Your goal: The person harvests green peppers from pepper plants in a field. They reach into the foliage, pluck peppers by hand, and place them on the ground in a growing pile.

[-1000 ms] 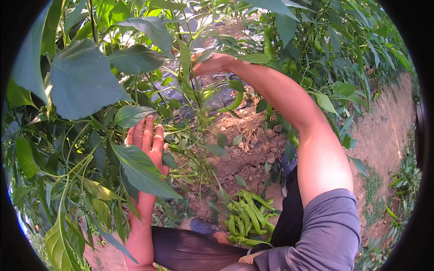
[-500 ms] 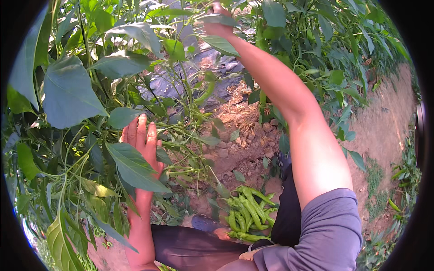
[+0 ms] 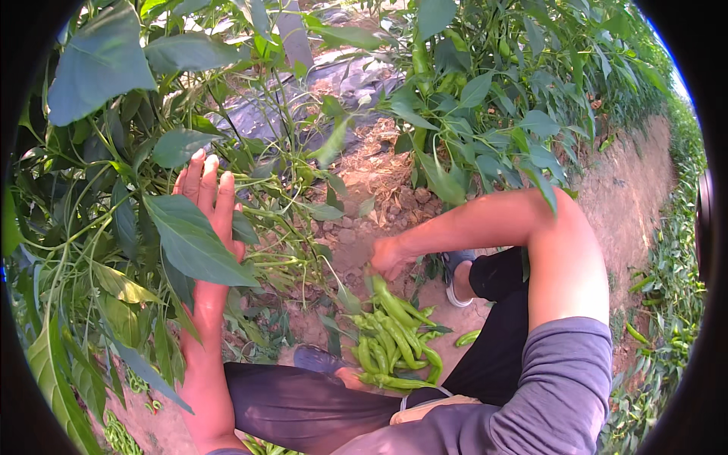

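My left hand (image 3: 203, 199) is raised among the pepper plant's leaves (image 3: 189, 239) at the left, its fingers stretched out and slightly apart. One large leaf covers part of its back and wrist. Low over the ground in the middle, my right hand (image 3: 389, 256) is closed at the upper end of a long green pepper (image 3: 390, 302), which points down onto a pile of green peppers (image 3: 392, 341). The fingertips are partly hidden and a little blurred. The pile lies between my feet, with a few leaves around it.
Dense pepper plants (image 3: 485, 91) stand at the upper right. Black plastic sheet (image 3: 262, 125) and dry straw cover the soil between the rows. My shoes (image 3: 459, 277) flank the pile. A single pepper (image 3: 468, 337) lies right of it, and more peppers (image 3: 121, 432) lie at the lower left.
My right hand has come down from the foliage at the top to the pile, with a green pepper. The left hand stays among the leaves; the whole view has shifted slightly.
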Motion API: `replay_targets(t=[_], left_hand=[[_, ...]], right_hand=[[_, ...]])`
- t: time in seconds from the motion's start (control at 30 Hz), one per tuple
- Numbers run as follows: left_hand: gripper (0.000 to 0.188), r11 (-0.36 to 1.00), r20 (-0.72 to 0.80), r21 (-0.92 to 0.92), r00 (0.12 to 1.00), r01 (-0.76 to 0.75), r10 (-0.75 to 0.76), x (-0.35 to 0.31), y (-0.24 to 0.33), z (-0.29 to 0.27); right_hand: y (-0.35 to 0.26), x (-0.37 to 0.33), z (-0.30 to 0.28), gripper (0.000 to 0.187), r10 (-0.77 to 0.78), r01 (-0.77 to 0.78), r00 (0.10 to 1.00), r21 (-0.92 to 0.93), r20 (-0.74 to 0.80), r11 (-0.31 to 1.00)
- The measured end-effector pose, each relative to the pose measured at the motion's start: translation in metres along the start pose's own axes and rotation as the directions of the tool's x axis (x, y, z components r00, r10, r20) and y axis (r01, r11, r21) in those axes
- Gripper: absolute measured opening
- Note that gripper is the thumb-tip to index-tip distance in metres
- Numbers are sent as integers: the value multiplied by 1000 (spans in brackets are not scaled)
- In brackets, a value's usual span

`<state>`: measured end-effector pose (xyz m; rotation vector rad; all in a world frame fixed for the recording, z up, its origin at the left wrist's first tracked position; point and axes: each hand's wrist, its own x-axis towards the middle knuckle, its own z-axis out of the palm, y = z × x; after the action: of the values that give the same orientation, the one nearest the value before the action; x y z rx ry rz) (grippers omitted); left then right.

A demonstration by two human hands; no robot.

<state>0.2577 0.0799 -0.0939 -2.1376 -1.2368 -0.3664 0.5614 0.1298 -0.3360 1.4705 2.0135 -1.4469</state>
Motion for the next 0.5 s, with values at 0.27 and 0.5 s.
replay_targets(t=[0.27,0.5], left_hand=[[53,991,156,89,981,101,-114,1,16,-19],[57,976,204,210,974,57,-101,14,26,-19]], right_hand=[[6,171,-101,38,-382,212,713,-339,-588,917],[-50,321,-103,58,-115,152,603,-29,-789,988]])
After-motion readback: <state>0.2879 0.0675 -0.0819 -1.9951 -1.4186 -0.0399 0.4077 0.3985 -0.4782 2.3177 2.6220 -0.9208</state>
